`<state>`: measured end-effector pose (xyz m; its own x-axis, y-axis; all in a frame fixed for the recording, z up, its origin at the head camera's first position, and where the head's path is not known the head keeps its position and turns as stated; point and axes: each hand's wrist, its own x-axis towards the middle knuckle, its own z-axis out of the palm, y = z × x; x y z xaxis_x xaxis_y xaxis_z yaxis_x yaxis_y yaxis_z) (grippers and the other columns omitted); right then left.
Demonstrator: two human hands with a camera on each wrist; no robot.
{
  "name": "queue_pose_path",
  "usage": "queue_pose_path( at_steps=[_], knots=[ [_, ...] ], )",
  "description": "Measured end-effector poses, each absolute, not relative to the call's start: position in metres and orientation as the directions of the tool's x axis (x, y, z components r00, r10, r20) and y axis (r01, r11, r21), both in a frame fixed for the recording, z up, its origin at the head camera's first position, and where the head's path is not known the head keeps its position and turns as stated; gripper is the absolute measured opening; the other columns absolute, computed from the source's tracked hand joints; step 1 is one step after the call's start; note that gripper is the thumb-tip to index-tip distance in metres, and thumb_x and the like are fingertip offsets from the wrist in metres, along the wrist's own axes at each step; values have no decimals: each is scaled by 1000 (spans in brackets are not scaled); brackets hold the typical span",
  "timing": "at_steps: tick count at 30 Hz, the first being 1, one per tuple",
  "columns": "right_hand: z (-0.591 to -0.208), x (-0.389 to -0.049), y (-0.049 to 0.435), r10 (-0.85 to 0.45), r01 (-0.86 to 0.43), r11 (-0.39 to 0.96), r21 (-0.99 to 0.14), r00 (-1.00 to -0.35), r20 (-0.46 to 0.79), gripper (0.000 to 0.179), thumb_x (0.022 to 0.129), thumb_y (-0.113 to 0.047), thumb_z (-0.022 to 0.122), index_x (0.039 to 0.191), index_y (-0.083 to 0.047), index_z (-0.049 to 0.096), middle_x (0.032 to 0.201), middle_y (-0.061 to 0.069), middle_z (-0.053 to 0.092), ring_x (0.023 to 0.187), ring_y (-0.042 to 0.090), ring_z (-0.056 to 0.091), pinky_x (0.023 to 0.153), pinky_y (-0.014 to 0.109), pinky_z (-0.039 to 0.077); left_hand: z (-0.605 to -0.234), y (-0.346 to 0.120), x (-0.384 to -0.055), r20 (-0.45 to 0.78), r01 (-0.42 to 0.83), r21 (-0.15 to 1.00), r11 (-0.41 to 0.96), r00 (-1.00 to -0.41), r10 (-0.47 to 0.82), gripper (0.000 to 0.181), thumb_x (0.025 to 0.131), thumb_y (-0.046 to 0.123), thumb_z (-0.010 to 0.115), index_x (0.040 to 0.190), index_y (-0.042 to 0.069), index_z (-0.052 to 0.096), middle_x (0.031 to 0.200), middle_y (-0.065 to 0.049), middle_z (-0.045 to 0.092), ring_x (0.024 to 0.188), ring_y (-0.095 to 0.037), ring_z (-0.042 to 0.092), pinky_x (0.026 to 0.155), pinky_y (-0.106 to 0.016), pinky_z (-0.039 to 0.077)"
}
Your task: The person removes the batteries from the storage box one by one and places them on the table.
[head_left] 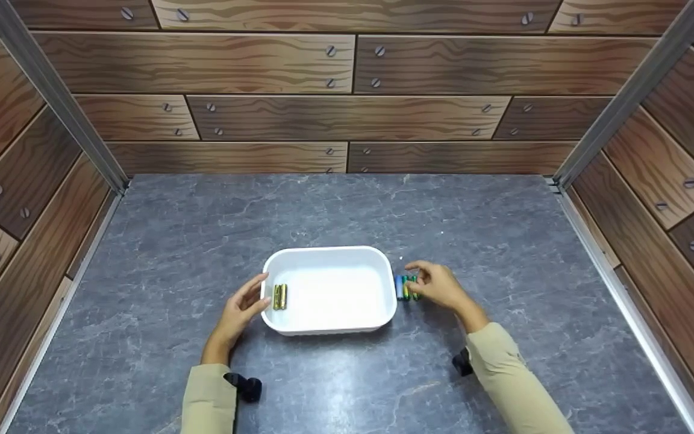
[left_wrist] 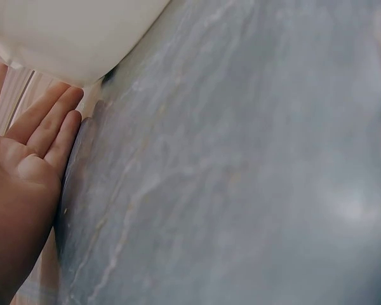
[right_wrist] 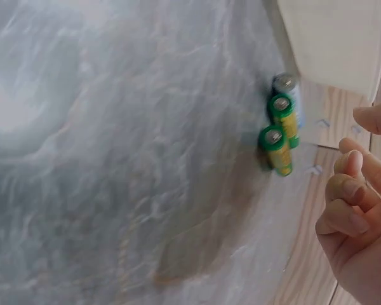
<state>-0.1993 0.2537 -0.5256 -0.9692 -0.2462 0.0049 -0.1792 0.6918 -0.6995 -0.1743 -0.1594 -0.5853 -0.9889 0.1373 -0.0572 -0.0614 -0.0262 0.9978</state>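
In the head view, a white rectangular tray lies on the table with two gold batteries side by side near its left wall. My left hand touches the tray's left rim. In the left wrist view its fingers look fairly straight beside the tray's outer wall. Just right of the tray stand a blue battery and two green-and-yellow batteries in a row. My right hand hovers by them, fingers loosely bent. A gap shows between it and the batteries in the right wrist view.
The grey marbled tabletop is bounded by wood-patterned panels at the back and both sides. Metal posts rise at the back corners. A black wrist device sits on each forearm.
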Motion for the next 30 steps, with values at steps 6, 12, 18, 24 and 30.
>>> queue_pose_path(
  at_steps=[6, 12, 18, 24, 30],
  knots=[
    [-516, -198, 243, -268, -199, 686, -700, -963, 11, 30, 86, -11, 69, 113, 2, 65, 66, 4, 57, 53, 5, 40, 52, 19, 35, -586, -159, -175, -47, -55, 997, -49, -988, 147, 57, 90, -2, 61, 143, -1, 42, 146, -27, 45, 137, -41, 42, 94, -15, 47],
    [-510, -196, 234, -300, -233, 681, -694, -954, 26, 27, 87, -11, 69, 112, 0, 66, 67, 6, 58, 52, 4, 40, 52, 19, 35, -586, -159, -175, -52, -58, 997, -41, -990, 132, 57, 89, -2, 62, 142, -1, 43, 144, -26, 48, 133, -35, 47, 93, -15, 48],
    [-505, -193, 224, -328, -248, 660, -709, -944, 25, 25, 88, -10, 68, 111, 0, 66, 68, 8, 59, 53, 5, 40, 50, 18, 35, -585, -159, -174, -59, -67, 996, -52, -989, 132, 57, 89, -3, 62, 143, -1, 42, 144, -27, 47, 133, -36, 48, 93, -16, 48],
    [-503, -190, 211, -373, -284, 655, -700, -927, 27, 26, 88, -12, 68, 110, 0, 66, 68, 5, 56, 54, 4, 38, 51, 17, 33, -585, -158, -175, -60, -66, 997, -45, -990, 124, 57, 89, -3, 62, 142, -1, 43, 143, -26, 49, 130, -32, 50, 93, -16, 48],
    [-500, -190, 199, -415, -322, 641, -697, -909, 38, 26, 88, -14, 69, 110, -1, 66, 68, 7, 59, 55, 4, 40, 52, 17, 35, -585, -159, -175, -56, -59, 998, -20, -990, 131, 57, 89, 0, 62, 143, 0, 43, 145, -26, 47, 133, -37, 47, 94, -14, 47]
  ],
)
